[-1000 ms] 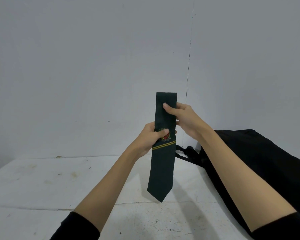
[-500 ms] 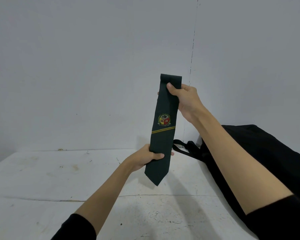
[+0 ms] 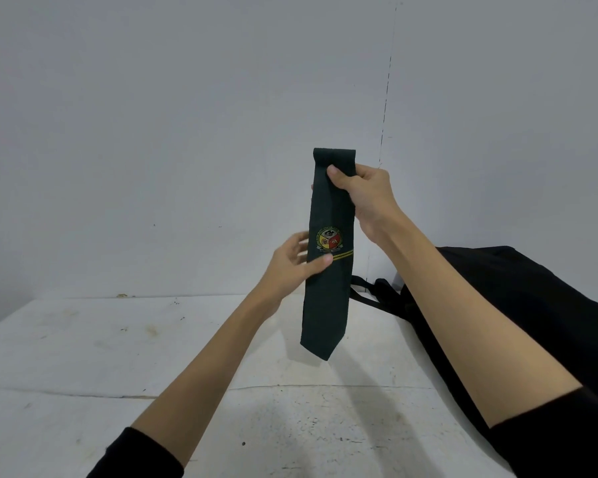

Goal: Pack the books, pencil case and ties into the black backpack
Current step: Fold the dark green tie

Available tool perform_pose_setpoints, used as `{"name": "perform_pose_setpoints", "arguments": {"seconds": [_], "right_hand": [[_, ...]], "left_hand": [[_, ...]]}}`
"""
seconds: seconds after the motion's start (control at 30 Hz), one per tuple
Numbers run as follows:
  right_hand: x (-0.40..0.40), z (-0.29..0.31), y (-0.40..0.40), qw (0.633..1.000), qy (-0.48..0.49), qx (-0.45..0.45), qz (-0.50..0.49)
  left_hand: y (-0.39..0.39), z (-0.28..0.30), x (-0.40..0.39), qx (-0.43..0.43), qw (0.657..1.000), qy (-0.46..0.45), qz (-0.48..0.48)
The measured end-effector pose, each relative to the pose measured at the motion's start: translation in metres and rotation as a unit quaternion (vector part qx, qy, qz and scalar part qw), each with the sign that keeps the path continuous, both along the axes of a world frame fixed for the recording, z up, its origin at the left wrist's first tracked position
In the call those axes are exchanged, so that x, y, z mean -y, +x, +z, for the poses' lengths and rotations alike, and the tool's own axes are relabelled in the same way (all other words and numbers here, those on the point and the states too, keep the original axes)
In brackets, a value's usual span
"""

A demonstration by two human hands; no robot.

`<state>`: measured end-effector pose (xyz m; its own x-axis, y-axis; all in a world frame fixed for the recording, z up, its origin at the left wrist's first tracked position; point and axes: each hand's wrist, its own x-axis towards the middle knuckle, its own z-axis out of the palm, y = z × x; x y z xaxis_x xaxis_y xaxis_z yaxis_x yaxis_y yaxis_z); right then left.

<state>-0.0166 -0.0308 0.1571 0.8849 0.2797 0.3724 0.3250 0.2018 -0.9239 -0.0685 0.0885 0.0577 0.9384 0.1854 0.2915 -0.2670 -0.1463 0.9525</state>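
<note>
- The right hand (image 3: 366, 194) pinches the tie (image 3: 328, 257) near its folded top end, thumb on the front and fingers curled behind, holding it up in the air above the tabletop (image 3: 118, 357).
- The tie is dark green, hangs almost straight down, and shows a round crest with a yellow stripe below it; its pointed tip is clear of the tabletop.
- The left hand (image 3: 292, 267) meets the tie at the stripe, thumb on the front and fingers loosely spread behind; it is not clamped.
- The backpack (image 3: 532, 305) lies on the tabletop at the right, its straps (image 3: 370, 291) trailing behind the tie.
- Both forearms are bare, with black sleeves (image 3: 135, 457) at the elbows.
</note>
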Motion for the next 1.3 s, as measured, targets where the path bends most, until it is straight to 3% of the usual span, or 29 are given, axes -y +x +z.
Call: {"name": "perform_pose_setpoints", "arguments": {"seconds": [0.1, 0.5, 0.67, 0.83, 0.9, 0.97, 1.03, 1.13, 1.3], "right_hand": [[-0.005, 0.001, -0.004, 1.000, 0.001, 0.004, -0.018], [0.000, 0.012, 0.011, 0.995, 0.047, -0.078, -0.049], [0.010, -0.017, 0.027, 0.991, -0.051, -0.106, -0.060], [0.019, -0.061, 0.021, 0.950, -0.278, -0.134, -0.038], [0.024, -0.073, 0.022, 0.940, -0.315, -0.116, -0.062], [0.031, -0.078, 0.025, 0.951, -0.298, -0.067, -0.040], [0.042, -0.077, 0.025, 0.962, -0.267, -0.004, 0.063], [0.043, -0.074, 0.017, 0.949, -0.246, 0.074, 0.183], [0.023, -0.077, 0.015, 0.973, -0.176, 0.128, 0.081]], "left_hand": [[-0.004, 0.012, 0.010, 0.026, 0.998, -0.007, 0.050], [-0.024, 0.004, 0.021, -0.051, 0.996, -0.016, -0.067], [-0.036, 0.014, 0.015, -0.015, 0.995, -0.020, -0.094], [-0.036, 0.024, 0.009, 0.015, 0.997, -0.024, -0.074], [-0.034, 0.025, 0.007, 0.010, 0.997, -0.035, -0.066], [-0.031, 0.024, 0.004, 0.000, 0.997, -0.051, -0.059], [-0.027, 0.022, 0.000, -0.011, 0.997, -0.056, -0.050], [-0.023, 0.022, -0.001, -0.020, 0.996, -0.070, -0.052], [-0.021, 0.020, 0.004, -0.043, 0.990, -0.113, -0.077]]}}
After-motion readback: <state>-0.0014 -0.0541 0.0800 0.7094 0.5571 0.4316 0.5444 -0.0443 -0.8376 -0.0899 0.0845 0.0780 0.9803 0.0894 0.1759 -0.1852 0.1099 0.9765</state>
